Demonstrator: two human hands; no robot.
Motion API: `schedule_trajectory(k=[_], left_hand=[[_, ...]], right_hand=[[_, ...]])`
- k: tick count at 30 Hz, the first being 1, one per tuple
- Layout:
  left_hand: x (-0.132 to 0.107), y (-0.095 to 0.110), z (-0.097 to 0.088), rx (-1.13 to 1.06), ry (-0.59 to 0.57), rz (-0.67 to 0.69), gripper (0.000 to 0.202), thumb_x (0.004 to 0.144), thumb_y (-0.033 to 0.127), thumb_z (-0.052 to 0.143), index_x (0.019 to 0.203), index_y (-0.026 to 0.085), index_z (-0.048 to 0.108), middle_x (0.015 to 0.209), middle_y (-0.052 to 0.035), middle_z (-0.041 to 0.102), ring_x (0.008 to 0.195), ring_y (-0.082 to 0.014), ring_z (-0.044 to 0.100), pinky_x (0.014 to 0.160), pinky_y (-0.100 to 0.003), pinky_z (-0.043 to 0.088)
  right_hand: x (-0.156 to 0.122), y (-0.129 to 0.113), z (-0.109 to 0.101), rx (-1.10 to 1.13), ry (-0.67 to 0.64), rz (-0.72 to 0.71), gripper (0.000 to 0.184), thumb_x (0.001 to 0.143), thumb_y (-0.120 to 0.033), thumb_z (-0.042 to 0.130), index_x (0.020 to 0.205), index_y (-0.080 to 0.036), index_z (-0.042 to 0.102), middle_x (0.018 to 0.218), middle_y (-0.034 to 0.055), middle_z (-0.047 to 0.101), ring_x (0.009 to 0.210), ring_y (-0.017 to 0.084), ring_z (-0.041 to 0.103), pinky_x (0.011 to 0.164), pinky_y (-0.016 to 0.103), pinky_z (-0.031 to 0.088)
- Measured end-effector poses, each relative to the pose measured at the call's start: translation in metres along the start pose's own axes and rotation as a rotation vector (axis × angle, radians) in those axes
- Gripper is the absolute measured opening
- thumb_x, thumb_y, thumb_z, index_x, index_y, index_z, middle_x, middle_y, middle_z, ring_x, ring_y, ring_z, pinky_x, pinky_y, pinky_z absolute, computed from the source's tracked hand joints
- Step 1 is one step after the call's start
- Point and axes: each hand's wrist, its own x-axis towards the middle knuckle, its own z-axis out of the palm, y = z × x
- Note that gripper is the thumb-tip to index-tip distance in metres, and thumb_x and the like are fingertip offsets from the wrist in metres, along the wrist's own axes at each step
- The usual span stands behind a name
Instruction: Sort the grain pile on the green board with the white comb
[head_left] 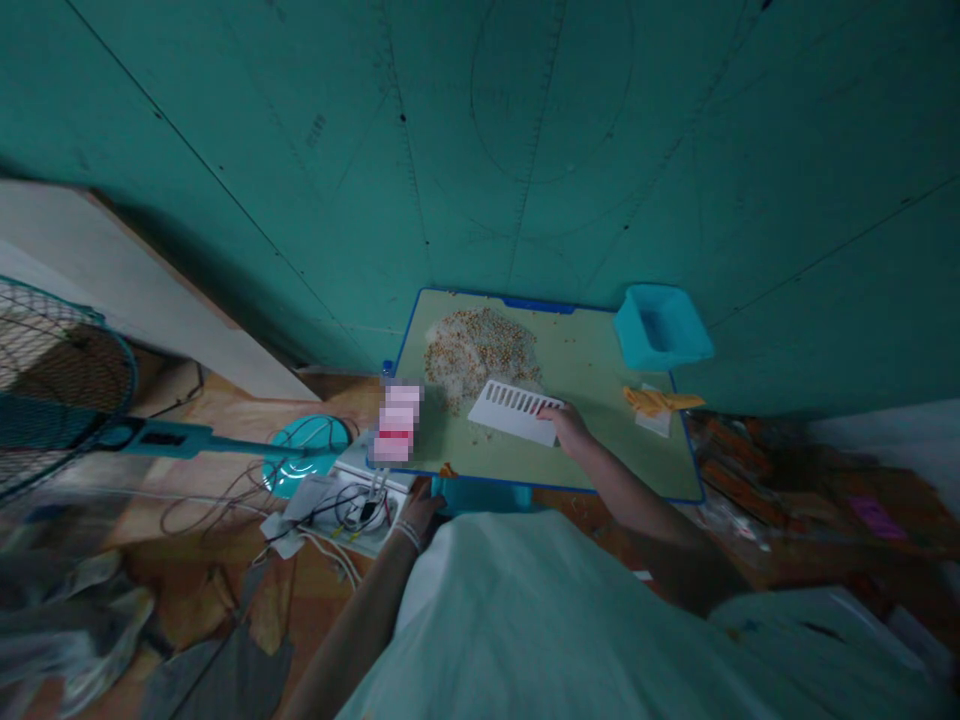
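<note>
My right hand (568,428) is closed on the right end of a white slotted plate (516,418), which has a row of oblong holes along its far side. The plate lies at the near right edge of a pile of small tan, bean-like pieces mixed with whitish grains (480,350) on the pale green tabletop (592,380). Down at the table's front edge, my left hand (424,512) is beside a blue bin (484,495) partly under the table. Its fingers are dim and partly hidden, so I cannot make out a grip.
A blue plastic basket (661,328) stands at the table's back right. Near it lies an orange-yellow cloth-like item (660,401). A blurred-out pink item (397,422) is at the left edge. Cables (352,505), a round turquoise object (307,450) and a fan (64,390) stand left.
</note>
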Motion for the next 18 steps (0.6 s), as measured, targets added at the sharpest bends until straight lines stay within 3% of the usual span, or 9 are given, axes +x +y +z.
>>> schedule_trajectory(k=[6, 13, 18], left_hand=[[-0.010, 0.007, 0.008, -0.022, 0.001, -0.028, 0.050, 0.051, 0.006, 0.057, 0.098, 0.021, 0.056, 0.072, -0.0033, 0.067, 0.070, -0.0250, 0.066, 0.062, -0.034, 0.050], [-0.016, 0.013, 0.015, -0.029, 0.026, -0.042, 0.046, 0.050, 0.003, 0.054, 0.092, 0.022, 0.056, 0.064, 0.0003, 0.064, 0.063, -0.0229, 0.065, 0.060, -0.032, 0.050], [-0.014, 0.013, 0.015, -0.032, 0.040, -0.062, 0.046, 0.051, 0.003, 0.054, 0.093, 0.022, 0.057, 0.068, -0.0020, 0.066, 0.071, -0.0257, 0.066, 0.064, -0.034, 0.051]], right_hand=[[-0.012, 0.013, 0.002, -0.062, -0.102, 0.040, 0.020, 0.046, -0.027, 0.058, 0.063, -0.018, 0.063, 0.052, -0.0023, 0.062, 0.049, 0.014, 0.053, 0.048, 0.023, 0.038], [-0.019, 0.014, 0.001, -0.003, -0.089, 0.040, 0.019, 0.046, -0.026, 0.059, 0.062, -0.017, 0.059, 0.050, -0.0032, 0.059, 0.049, 0.014, 0.051, 0.049, 0.024, 0.036], [-0.028, 0.019, 0.003, -0.056, -0.148, 0.062, 0.019, 0.048, -0.022, 0.058, 0.066, -0.015, 0.060, 0.050, -0.0026, 0.059, 0.050, 0.014, 0.050, 0.050, 0.025, 0.034]])
